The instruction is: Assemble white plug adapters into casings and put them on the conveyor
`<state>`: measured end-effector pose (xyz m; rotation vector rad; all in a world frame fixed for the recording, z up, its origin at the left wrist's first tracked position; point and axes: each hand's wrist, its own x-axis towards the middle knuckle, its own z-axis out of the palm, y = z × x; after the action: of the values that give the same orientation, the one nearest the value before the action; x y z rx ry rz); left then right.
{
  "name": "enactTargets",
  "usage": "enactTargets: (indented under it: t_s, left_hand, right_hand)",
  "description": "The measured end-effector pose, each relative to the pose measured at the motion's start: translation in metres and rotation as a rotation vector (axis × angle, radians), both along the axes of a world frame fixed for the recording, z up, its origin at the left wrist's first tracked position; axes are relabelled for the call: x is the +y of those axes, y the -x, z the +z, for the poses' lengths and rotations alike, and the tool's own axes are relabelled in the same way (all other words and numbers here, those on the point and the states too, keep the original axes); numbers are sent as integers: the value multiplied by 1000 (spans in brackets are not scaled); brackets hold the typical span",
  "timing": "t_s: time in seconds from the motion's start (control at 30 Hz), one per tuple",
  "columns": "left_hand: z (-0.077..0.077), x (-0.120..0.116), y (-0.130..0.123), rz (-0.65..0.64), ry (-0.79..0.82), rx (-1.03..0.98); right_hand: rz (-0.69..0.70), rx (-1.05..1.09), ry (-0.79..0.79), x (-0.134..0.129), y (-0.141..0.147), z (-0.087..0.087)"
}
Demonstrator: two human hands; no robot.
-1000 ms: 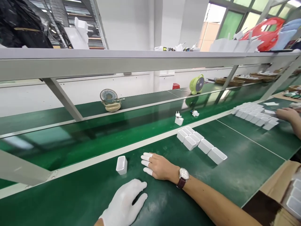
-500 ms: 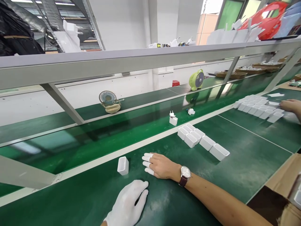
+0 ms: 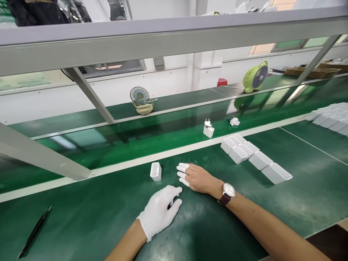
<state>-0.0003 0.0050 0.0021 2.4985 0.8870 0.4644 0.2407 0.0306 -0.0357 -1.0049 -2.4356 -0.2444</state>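
1 gloved L hand (image 3: 160,209) and 1 R hand (image 3: 199,178) w/ white finger covers (image 3: 182,174) are low over a dk green worktop (image 3: 89,217), fingertips just beside each other. The L hand's thumb and forefinger stand apart, curved, w/ a small gap btwn; nothing seen in the grip. The R hand lies palm down, fingers extended and loose, likewise holding nothing visible; its underside is hidden. A wristwatch (image 3: 228,190) w/ a dk brown strap is on the R wrist.

Nearest thing: 1 white open-topped case (image 3: 156,171), upright on the worktop just beyond the L hand, touching neither hand. Beyond the R forearm, to the R, a cluster of similar white cases (image 3: 239,154) sits side by side, its last 2 forming a tail twd the viewer. More cases (image 3: 333,117) are packed at the far R edge, partly out of view.

A thin black tool (image 3: 35,232), apparently tweezers, lies at lower L, well apart from the hands.

Past a pale rail (image 3: 163,157), a brighter green strip (image 3: 130,143) bears 1 white case w/ a 2-pin plug (image 3: 208,124) on top, plus 1 small white part (image 3: 234,121) w/ a dk bit attached. Farther back: 1 beige fan (image 3: 140,98) and 1 lime green fan (image 3: 255,77). A grey shelf (image 3: 163,41) spans the top.
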Motion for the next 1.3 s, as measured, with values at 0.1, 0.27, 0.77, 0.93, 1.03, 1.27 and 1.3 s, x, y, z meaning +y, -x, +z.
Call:
enactTargets:
  t_s: [0.1,0.27,0.77,0.93,1.03,1.27,1.3]
  left_hand:
    - [-2,0,0,14,33,6]
    - [-3,-3,1,36,88,-17]
    - [16,8,2,164,532,-278]
    - [18,7,-1,161,469,-240]
    - [15,4,0,182,365,-210]
    - [11,14,22,305,-313,-413]
    - [11,20,26,366,-368,-425]
  right_hand:
    - [74,-8,41,-3,1,1]
    - [177,39,75,-8,5,4]
    - [191,158,149,-12,8,8]
    - [203,158,109,-12,9,9]
    - [199,149,78,-11,10,10]
    - [170,131,2,-9,14,17]
    - [170,125,0,-9,14,17]
